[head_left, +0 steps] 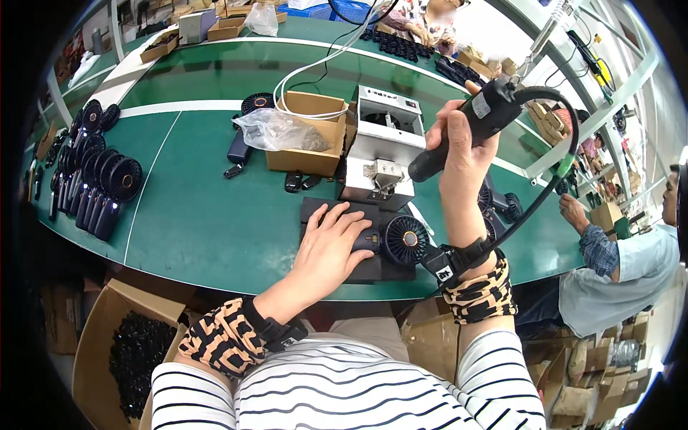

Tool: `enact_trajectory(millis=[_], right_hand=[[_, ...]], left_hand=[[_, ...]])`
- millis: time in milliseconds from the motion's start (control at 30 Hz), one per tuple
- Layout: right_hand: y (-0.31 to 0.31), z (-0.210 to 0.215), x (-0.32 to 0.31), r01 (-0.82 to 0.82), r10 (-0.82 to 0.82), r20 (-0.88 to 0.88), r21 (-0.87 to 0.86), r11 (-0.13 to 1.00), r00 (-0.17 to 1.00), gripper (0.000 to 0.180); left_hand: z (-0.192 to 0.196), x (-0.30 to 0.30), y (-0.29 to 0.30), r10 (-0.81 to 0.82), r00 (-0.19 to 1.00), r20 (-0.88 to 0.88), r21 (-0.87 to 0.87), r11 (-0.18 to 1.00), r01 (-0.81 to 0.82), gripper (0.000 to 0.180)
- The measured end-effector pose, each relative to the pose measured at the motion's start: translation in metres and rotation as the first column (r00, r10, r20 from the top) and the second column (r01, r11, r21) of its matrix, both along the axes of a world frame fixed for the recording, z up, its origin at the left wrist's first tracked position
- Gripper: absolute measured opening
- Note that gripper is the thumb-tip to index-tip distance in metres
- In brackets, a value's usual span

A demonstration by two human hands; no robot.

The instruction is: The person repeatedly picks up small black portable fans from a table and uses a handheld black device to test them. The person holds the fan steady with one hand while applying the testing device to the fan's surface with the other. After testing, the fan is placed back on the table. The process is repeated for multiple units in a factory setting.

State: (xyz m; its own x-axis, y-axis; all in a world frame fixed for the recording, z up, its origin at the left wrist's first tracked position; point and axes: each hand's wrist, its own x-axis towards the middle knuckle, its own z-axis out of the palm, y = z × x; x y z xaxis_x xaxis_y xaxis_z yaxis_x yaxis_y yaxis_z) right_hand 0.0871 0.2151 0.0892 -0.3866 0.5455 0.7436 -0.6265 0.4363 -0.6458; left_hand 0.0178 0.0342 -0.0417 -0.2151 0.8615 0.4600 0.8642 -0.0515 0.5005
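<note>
Fan (405,241) lies left-right, below corded tool (493,109) clamped in right hand's (462,140) fingers; left hand (328,245) nearer, fingers apart, touching fan.

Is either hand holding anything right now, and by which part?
The right hand grips a black corded tool around its body. The left hand lies spread over the handle of a fan; no clear grip shows.

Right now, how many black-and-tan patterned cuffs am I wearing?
2: a left cuff around your left forearm and a right cuff around your right forearm. Neither is hidden.
</note>
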Motion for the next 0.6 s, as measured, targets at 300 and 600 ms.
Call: enact_trajectory(millis=[300, 600], right_hand=[[-0.011, 0.011, -0.006, -0.084, 0.082, 0.073, 0.027, 0.996, 0.994, 0.083], [-0.01, -0.004, -0.017, -0.061, 0.065, 0.151, -0.034, 0.998, 0.986, 0.089]], left_hand=[[0.001, 0.002, 0.0, -0.005, 1.0, -0.028, -0.011, 1.0, 0.005, 0.048], [0.005, 0.001, -0.001, 0.003, 1.0, -0.013, -0.013, 1.0, -0.003, 0.048]])
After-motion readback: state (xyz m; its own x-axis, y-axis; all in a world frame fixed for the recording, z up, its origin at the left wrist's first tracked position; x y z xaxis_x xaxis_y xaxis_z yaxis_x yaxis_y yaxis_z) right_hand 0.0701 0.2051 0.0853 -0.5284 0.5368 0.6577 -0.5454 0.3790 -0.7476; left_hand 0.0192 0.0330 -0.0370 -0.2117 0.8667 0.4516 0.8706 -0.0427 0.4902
